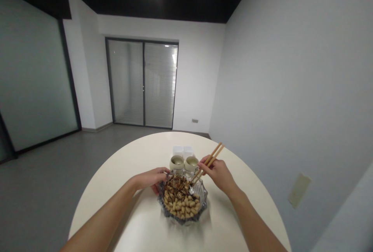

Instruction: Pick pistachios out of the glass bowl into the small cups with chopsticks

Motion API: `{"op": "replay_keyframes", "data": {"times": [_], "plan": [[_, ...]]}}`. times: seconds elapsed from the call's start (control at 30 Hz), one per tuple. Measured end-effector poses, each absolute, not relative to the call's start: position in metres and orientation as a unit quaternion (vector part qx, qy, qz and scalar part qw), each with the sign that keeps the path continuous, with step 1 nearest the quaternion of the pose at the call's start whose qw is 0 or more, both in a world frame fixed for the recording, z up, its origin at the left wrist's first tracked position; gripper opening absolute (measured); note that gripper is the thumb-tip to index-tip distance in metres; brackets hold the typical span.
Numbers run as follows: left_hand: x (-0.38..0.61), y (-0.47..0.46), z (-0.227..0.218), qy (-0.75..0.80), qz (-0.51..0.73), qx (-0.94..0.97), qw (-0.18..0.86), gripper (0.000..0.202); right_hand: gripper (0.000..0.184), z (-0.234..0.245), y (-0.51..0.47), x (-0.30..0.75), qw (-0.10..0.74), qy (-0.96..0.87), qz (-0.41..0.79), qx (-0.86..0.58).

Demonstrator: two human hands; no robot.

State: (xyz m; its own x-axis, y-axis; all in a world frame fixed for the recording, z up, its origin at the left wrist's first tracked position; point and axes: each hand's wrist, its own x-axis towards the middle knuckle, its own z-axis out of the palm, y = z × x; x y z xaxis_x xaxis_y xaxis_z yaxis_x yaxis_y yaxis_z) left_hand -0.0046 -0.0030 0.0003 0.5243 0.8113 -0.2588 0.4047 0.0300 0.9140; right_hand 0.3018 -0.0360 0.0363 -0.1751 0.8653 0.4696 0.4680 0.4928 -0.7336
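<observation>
Chopsticks (207, 163), a pair, are gripped in the right hand (217, 172), tips over one glass bowl (183, 221) of seeds (171, 186) and peanuts (182, 207). Left hand (151, 179), fingers loose, sits at the bowl's rim, near two cups (177, 162).

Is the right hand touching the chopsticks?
Touching. The head view shows the right hand gripping the wooden chopsticks between its thumb and fingers.

bare left hand (150, 179), bare right hand (217, 174), slim bare forearms (99, 221)

cups (177, 162) behind bowl (203, 197) on table (136, 158)
</observation>
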Motion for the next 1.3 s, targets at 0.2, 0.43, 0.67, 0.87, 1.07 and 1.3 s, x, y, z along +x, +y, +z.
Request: {"op": "replay_keyframes", "data": {"times": [0.2, 0.43, 0.67, 0.87, 1.07, 1.3], "plan": [[-0.005, -0.001, -0.002, 0.448, 0.183, 0.668, 0.566, 0.062, 0.035, 0.037, -0.039, 0.302, 0.446, -0.74, 0.207, -0.459], [-0.005, 0.001, -0.004, 0.448, 0.182, 0.667, 0.567, 0.065, 0.033, 0.035, -0.038, 0.301, 0.45, -0.738, 0.211, -0.457], [-0.005, 0.001, -0.006, 0.444, 0.18, 0.673, 0.563, 0.064, 0.031, 0.034, -0.036, 0.3, 0.447, -0.74, 0.214, -0.455], [-0.005, 0.003, -0.006, 0.448, 0.182, 0.668, 0.566, 0.064, 0.03, 0.033, -0.038, 0.3, 0.445, -0.744, 0.217, -0.448], [-0.006, 0.003, -0.006, 0.446, 0.181, 0.67, 0.565, 0.062, 0.029, 0.037, -0.039, 0.301, 0.445, -0.748, 0.213, -0.444], [-0.006, 0.006, -0.011, 0.445, 0.178, 0.664, 0.574, 0.061, 0.027, 0.047, -0.036, 0.305, 0.47, -0.748, 0.174, -0.436]]}}
